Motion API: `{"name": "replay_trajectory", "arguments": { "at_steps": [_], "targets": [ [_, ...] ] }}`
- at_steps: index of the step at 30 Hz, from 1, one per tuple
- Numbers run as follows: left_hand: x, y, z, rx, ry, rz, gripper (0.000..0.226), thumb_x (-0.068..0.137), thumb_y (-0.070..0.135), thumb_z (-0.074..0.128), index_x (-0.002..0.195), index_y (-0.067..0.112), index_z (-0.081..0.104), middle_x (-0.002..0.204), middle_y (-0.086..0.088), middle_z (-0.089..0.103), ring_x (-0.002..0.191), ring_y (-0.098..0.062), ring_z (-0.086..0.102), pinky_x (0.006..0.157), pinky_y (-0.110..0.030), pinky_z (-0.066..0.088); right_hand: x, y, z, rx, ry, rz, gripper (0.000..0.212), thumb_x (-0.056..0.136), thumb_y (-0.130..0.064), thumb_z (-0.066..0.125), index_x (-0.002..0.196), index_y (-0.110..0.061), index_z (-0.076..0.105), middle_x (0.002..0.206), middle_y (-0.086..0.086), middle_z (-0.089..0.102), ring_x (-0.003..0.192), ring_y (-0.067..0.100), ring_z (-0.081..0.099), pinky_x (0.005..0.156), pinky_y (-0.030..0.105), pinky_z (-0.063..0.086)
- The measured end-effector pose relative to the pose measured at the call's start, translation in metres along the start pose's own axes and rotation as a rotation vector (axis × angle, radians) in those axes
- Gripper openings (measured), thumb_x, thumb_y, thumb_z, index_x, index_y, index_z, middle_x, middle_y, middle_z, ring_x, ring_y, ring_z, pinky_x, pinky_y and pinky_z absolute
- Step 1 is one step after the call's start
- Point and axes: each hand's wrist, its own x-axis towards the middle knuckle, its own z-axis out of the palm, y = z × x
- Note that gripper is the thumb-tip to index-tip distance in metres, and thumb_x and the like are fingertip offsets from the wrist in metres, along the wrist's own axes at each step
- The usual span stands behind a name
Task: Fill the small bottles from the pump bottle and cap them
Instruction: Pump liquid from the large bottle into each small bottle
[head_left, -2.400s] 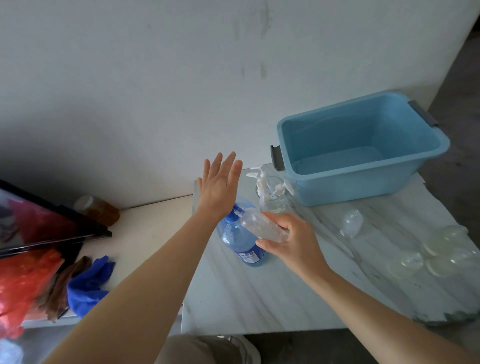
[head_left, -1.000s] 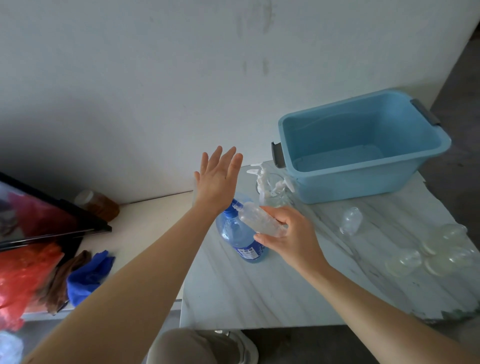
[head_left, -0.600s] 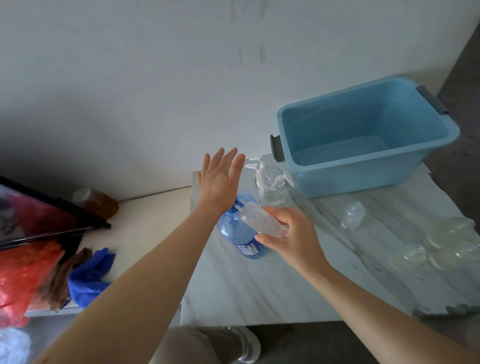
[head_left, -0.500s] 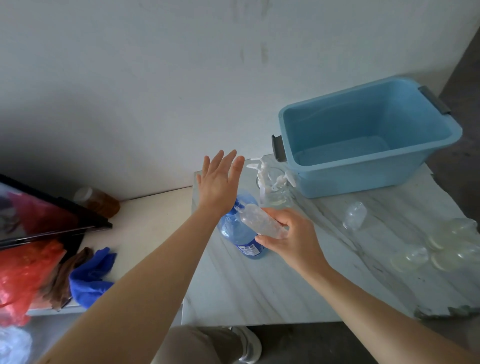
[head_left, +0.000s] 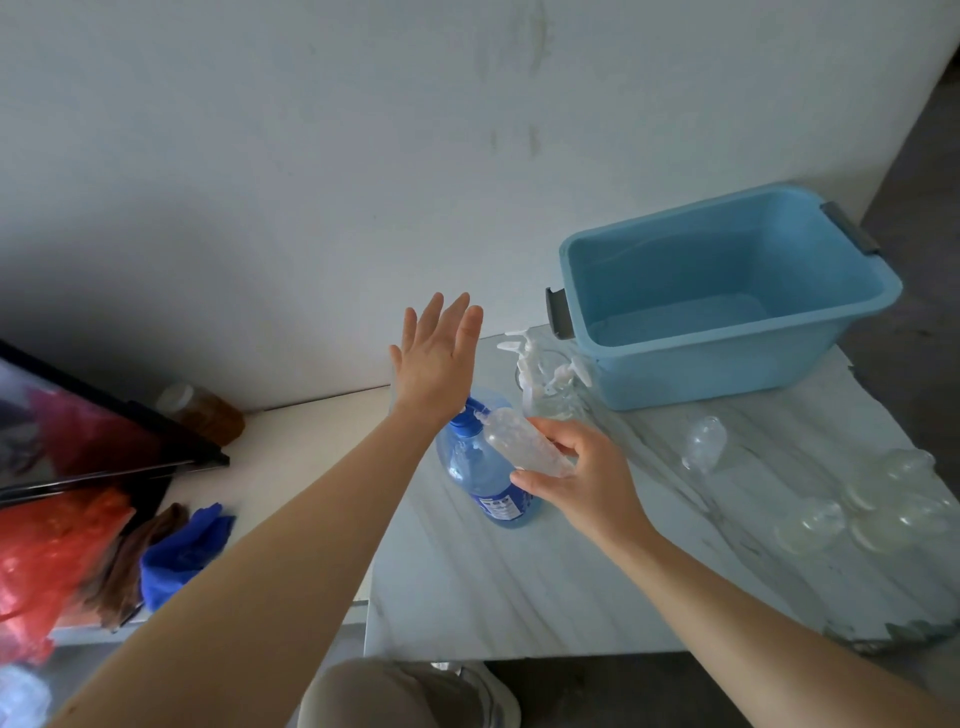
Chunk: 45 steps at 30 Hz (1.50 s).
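A blue pump bottle (head_left: 480, 470) stands on the marble table (head_left: 519, 587). My left hand (head_left: 436, 358) lies flat on its pump head, fingers straight and pointing away from me. My right hand (head_left: 582, 475) holds a small clear bottle (head_left: 519, 441) tilted, its mouth against the pump's spout. Another small clear bottle (head_left: 704, 441) stands alone further right. Several more small bottles (head_left: 872, 506) lie grouped near the table's right edge. White pump caps (head_left: 540, 369) sit in a clear glass by the tub.
A light blue tub (head_left: 727, 353) with grey handles stands at the back right against the wall. To the left is a lower cream surface with a blue cloth (head_left: 182, 551), an amber jar (head_left: 202, 413), a dark tray and red plastic (head_left: 47, 561).
Both hands keep the same pose on the pump head and the small bottle. My left hand dips and rises slightly; the view shifts a little.
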Motion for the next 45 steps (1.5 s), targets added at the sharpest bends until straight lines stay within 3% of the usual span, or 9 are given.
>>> {"name": "replay_trajectory", "arguments": {
  "at_steps": [3,9,13,18,22,26,29,33,45],
  "targets": [
    [-0.001,0.001,-0.001,0.0,0.015,-0.01,0.056,0.098,0.056,0.013,0.148,0.036,0.027,0.16,0.008,0.012,0.148,-0.018,-0.005,0.118,-0.051,-0.001,-0.003,0.001,-0.001,0.041,-0.03,0.026,0.049,0.057,-0.029,0.075,0.106,-0.03,0.069,0.096,-0.013,0.071,0.088,0.003,0.065,0.078,0.022,0.05],
    [-0.003,0.0,-0.002,-0.036,0.099,0.04,0.053,0.1,0.051,0.018,0.146,0.03,0.034,0.159,0.006,0.019,0.148,-0.018,0.001,0.118,-0.051,0.002,-0.01,0.001,-0.011,0.115,-0.088,0.021,0.048,0.064,-0.009,0.08,0.098,-0.041,0.068,0.096,-0.014,0.072,0.091,0.007,0.067,0.083,0.029,0.052],
    [-0.001,0.0,-0.004,-0.076,0.222,0.085,0.043,0.1,0.04,0.036,0.137,0.022,0.049,0.152,0.0,0.034,0.145,-0.021,0.017,0.117,-0.047,0.014,-0.011,-0.003,-0.024,0.093,-0.036,0.003,0.051,0.064,-0.006,0.079,0.088,-0.049,0.066,0.092,-0.023,0.07,0.089,-0.001,0.065,0.078,0.017,0.05],
    [-0.005,0.012,-0.013,-0.078,0.308,0.19,0.031,0.091,0.018,0.059,0.122,0.016,0.062,0.135,-0.002,0.053,0.134,-0.023,0.035,0.11,-0.026,0.022,-0.017,-0.01,-0.041,-0.044,0.092,-0.092,0.043,0.062,-0.009,0.081,0.097,-0.031,0.068,0.086,-0.031,0.06,0.083,-0.024,0.052,0.074,-0.002,0.034],
    [-0.023,0.028,-0.013,-0.103,0.341,0.294,0.029,0.086,0.011,0.064,0.114,0.018,0.065,0.12,0.001,0.059,0.118,-0.019,0.045,0.097,-0.015,0.027,-0.023,-0.008,-0.059,-0.136,0.165,-0.113,0.046,0.06,-0.012,0.083,0.097,-0.032,0.064,0.099,-0.016,0.055,0.091,-0.005,0.055,0.076,0.006,0.038],
    [-0.04,0.048,-0.001,-0.167,0.258,0.347,0.03,0.085,0.01,0.066,0.112,0.021,0.066,0.114,0.006,0.057,0.109,-0.017,0.052,0.095,-0.034,0.046,-0.031,-0.012,-0.088,-0.191,0.253,-0.085,0.051,0.061,-0.014,0.084,0.086,-0.047,0.055,0.09,-0.015,0.056,0.084,0.007,0.059,0.07,0.022,0.048],
    [-0.051,0.067,0.015,-0.285,0.202,0.394,0.029,0.081,0.004,0.067,0.106,0.018,0.068,0.104,0.007,0.056,0.097,-0.014,0.058,0.085,-0.029,0.051,-0.033,-0.008,-0.122,-0.212,0.312,0.006,0.04,0.059,-0.021,0.084,0.09,-0.033,0.061,0.091,-0.008,0.062,0.085,0.006,0.06,0.071,0.027,0.051],
    [-0.065,0.084,0.052,-0.348,0.075,0.423,0.03,0.08,0.002,0.068,0.106,0.017,0.068,0.104,0.003,0.059,0.092,-0.01,0.058,0.079,-0.022,0.051,-0.03,0.005,-0.169,-0.279,0.333,0.126,0.042,0.06,-0.025,0.083,0.098,-0.022,0.065,0.092,-0.008,0.065,0.084,0.006,0.06,0.065,0.015,0.042],
    [-0.063,0.087,0.183,-0.253,-0.257,0.187,0.05,0.072,0.009,0.076,0.12,0.013,0.062,0.115,-0.003,0.057,0.108,-0.019,0.056,0.092,-0.032,0.047,0.013,0.068,-0.226,-0.565,0.19,0.401,0.041,0.053,-0.015,0.087,0.089,-0.017,0.065,0.089,0.003,0.068,0.082,0.02,0.062,0.067,0.026,0.045]
  ]
}}
